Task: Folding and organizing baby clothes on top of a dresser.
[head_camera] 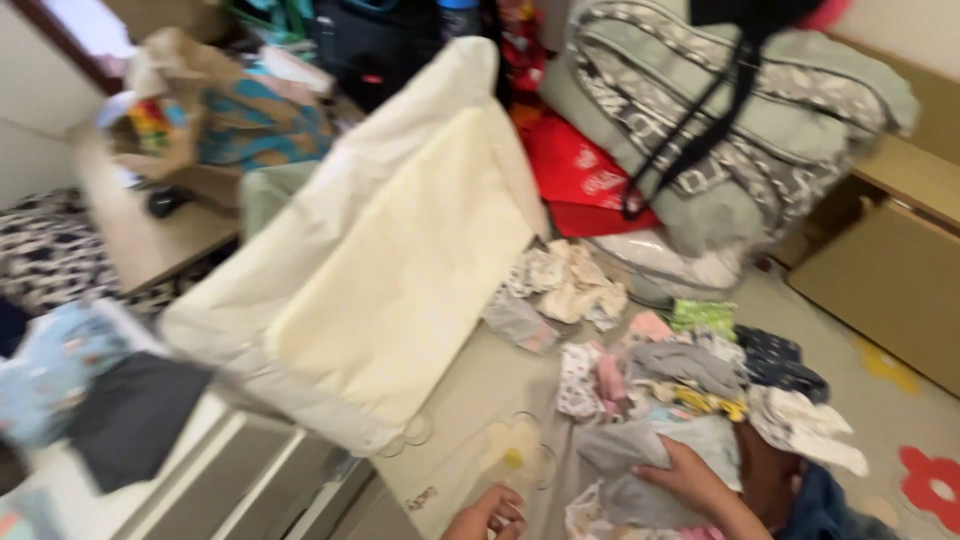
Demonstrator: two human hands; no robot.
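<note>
My right hand (690, 476) lies on a grey garment (640, 450) at the near edge of a heap of small clothes (690, 380), its fingers closed on the cloth. My left hand (488, 516) is at the bottom edge with its fingers curled and resting on a beige play mat (470, 400); nothing shows in it. The heap holds several small pieces, white, grey, pink, green and dark blue. More pale patterned clothes (565, 285) lie farther back on the mat.
A large cream and white cushion (390, 260) leans across the middle. Behind it are a grey-green patterned storage bag (720, 110), a red bag (580, 175) and piled items. A wooden cabinet (890, 270) stands at right, and white drawers with folded clothes (110, 400) at left.
</note>
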